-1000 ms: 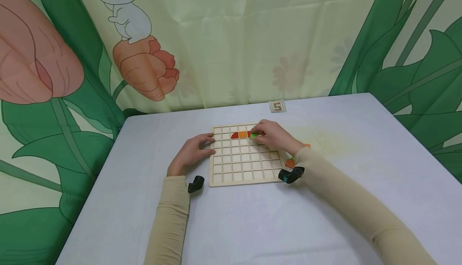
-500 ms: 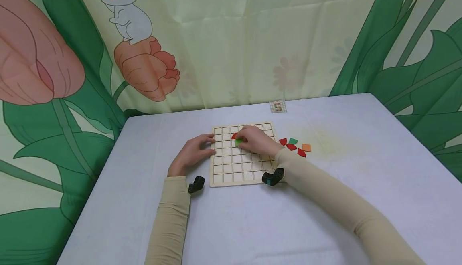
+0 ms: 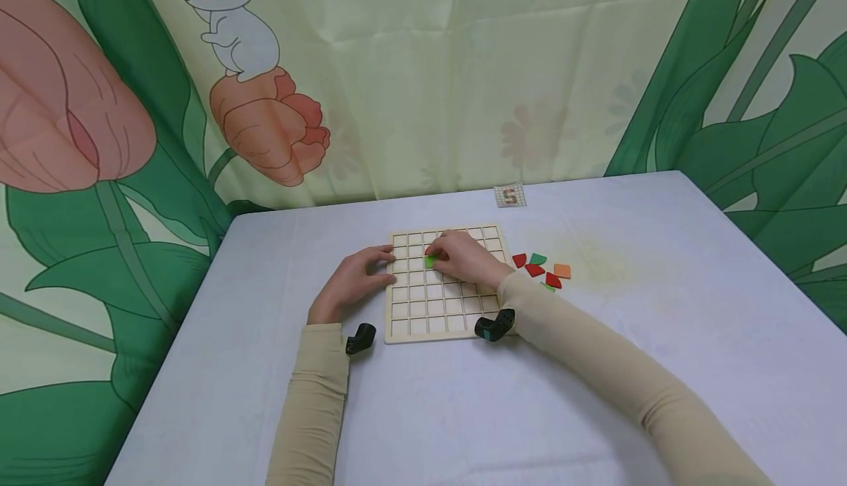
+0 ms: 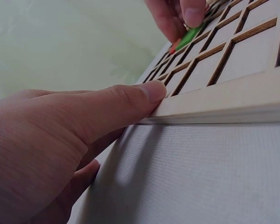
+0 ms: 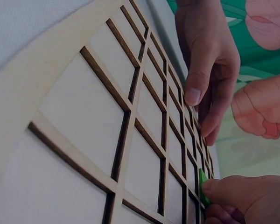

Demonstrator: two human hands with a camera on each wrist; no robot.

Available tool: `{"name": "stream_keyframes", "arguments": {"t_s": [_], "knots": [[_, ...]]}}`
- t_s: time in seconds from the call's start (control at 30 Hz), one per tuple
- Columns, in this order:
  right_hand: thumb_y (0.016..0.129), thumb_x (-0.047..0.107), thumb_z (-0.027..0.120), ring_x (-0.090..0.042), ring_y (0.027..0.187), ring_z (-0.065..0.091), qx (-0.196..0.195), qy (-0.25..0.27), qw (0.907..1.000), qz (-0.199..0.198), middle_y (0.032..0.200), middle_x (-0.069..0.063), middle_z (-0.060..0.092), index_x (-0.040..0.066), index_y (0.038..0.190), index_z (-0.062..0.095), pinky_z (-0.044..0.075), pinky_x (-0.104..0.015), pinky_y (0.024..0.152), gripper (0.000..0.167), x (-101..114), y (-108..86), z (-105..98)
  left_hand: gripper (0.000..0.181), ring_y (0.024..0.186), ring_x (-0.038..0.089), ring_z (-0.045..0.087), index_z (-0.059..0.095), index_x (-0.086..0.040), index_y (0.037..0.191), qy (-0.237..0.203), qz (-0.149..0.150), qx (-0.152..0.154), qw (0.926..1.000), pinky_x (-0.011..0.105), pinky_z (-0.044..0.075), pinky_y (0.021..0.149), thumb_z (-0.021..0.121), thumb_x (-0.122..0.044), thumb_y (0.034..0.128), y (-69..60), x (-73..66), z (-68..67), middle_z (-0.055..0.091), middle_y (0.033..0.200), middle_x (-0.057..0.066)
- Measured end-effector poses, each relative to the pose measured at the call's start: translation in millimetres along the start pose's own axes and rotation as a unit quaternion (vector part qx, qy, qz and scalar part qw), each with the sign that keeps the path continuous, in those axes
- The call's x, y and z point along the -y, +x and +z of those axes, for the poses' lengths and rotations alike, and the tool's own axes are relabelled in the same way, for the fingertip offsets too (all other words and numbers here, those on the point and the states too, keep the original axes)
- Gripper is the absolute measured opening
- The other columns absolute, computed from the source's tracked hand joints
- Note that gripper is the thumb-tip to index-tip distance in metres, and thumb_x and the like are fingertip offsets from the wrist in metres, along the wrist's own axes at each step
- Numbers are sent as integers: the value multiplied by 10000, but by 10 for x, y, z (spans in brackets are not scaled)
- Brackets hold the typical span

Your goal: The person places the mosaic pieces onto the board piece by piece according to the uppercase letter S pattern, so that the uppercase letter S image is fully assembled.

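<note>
A wooden grid board [image 3: 433, 309] lies flat on the table. The right hand [image 3: 466, 256] is over its upper part, thumb and fingers pinching a light green piece [image 3: 430, 262] at a cell just below a red piece [image 3: 428, 249]. In the left wrist view the green piece [image 4: 189, 38] tilts beside a red one; the right wrist view shows the thumb against the green piece [image 5: 203, 186]. My left hand [image 3: 357, 279] rests at the board's left edge, its fingers relaxed, the thumb [image 4: 151, 91] touching the frame. The orange piece in the row is hidden by the right hand.
Right of the board lie loose pieces: several red ones [image 3: 534, 270], a dark green one [image 3: 538, 259], an orange square [image 3: 562, 270] and a light green one partly behind the sleeve. A small patterned card [image 3: 510, 195] is near the table's back edge, before a printed curtain [image 3: 410, 104].
The right hand has moved left across the board with the green piece, from the right end of the coloured row to below its left end. The left hand stays put. Loose pieces at right are uncovered.
</note>
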State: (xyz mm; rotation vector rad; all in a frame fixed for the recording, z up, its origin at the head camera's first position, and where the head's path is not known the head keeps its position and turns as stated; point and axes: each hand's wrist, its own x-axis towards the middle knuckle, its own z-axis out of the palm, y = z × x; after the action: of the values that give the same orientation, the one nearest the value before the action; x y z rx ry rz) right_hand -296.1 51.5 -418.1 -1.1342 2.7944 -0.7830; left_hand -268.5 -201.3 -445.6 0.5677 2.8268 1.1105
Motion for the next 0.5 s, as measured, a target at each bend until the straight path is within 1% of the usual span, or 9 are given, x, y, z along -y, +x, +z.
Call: {"name": "stream_keyframes", "arguments": {"t_s": [0.13, 0.37, 0.5], "knots": [[889, 60, 671, -222, 928, 588, 5, -9, 10000, 10, 1025, -83, 687, 18, 1081, 722, 470, -372, 872, 203, 5, 6, 8, 385, 1387, 257, 394, 669, -50, 1204, -27, -17, 1, 10000, 426, 283, 1157, 761, -199, 861, 1, 1, -3, 520, 1439, 57], [888, 51, 677, -219, 922, 589, -17, 32, 10000, -60, 1002, -83, 675, 17, 1067, 727, 491, -358, 837, 189, 9, -1, 13, 391, 1389, 259, 390, 665, -52, 1209, 18, -26, 0, 10000, 428, 280, 1159, 763, -198, 860, 2, 10, 4, 515, 1443, 62], [887, 44, 679, -213, 911, 585, -30, 58, 10000, -64, 991, -77, 671, 24, 1058, 731, 493, -350, 827, 180, 6, -1, 20, 391, 1391, 250, 388, 667, -61, 1209, -27, -55, -8, 10000, 421, 278, 1160, 765, -205, 860, 3, 14, 11, 515, 1442, 51]]}}
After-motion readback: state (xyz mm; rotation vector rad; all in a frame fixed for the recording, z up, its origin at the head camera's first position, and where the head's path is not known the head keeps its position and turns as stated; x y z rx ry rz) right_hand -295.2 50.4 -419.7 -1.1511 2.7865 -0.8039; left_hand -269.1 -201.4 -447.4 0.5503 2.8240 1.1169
